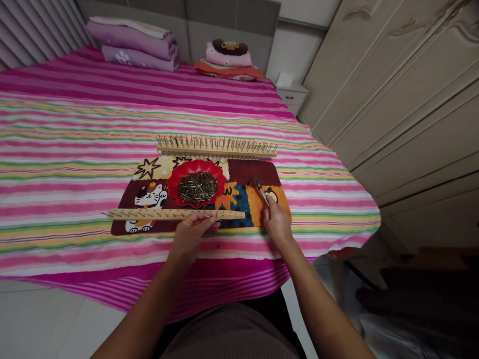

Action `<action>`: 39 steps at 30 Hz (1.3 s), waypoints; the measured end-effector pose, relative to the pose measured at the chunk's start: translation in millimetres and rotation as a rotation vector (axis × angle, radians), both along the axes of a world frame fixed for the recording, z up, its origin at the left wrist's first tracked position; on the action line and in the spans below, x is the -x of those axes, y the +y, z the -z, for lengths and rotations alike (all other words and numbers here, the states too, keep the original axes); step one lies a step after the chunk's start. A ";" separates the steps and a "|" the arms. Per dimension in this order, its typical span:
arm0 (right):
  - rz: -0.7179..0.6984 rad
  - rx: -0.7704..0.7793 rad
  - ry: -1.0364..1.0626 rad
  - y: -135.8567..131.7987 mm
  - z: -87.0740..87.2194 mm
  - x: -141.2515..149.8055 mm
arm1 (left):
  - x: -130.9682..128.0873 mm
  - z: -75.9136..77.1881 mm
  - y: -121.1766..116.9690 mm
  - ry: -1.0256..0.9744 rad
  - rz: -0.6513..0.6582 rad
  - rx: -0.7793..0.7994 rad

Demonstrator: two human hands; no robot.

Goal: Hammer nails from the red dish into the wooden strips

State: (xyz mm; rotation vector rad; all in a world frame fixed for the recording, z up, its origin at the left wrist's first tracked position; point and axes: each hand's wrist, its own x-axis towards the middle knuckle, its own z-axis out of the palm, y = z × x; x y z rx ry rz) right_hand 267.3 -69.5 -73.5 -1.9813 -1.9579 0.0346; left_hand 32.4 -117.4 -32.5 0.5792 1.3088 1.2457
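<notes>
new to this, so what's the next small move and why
I'd probably tip the nail upright on the near wooden strip: it looks nearly flat in the left hand, while the right hand holds the tool off to the side.

Bedroom in home. Bed [337, 204] spread with striped sheets [67, 174], grey headboard [232, 17] behind. Folded purple quilts [134, 42] stacked near headboard; pink and orange bedding [228, 60] piled nearby. White nightstand [292, 96] at bed's far corner. Panelled wardrobe doors [404, 104] along right, pleated curtain [37, 30] at left.
</notes>
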 end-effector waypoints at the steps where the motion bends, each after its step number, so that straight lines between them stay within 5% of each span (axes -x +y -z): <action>1: -0.006 -0.005 -0.008 0.0 0.2 -0.1 | -1.4 5.2 -0.3 0.076 -0.005 -0.016; 7: 0.013 0.021 -0.038 -1.4 -1.6 2.2 | -9.8 34.6 0.0 0.597 0.023 -0.304; 13: 0.038 0.067 -0.061 -2.9 -6.2 6.3 | -16.5 43.7 3.1 0.943 0.018 -0.477; 30: 0.001 0.030 0.090 -0.9 -2.6 0.9 | -30.3 56.1 10.6 1.283 -0.034 -0.575; 36: -0.087 -0.082 0.481 -24.8 -13.3 2.9 | -32.6 58.1 12.9 1.319 -0.020 -0.637; 39: -0.125 -0.004 0.713 -54.4 -30.4 17.8 | -31.9 57.7 12.0 1.284 0.004 -0.631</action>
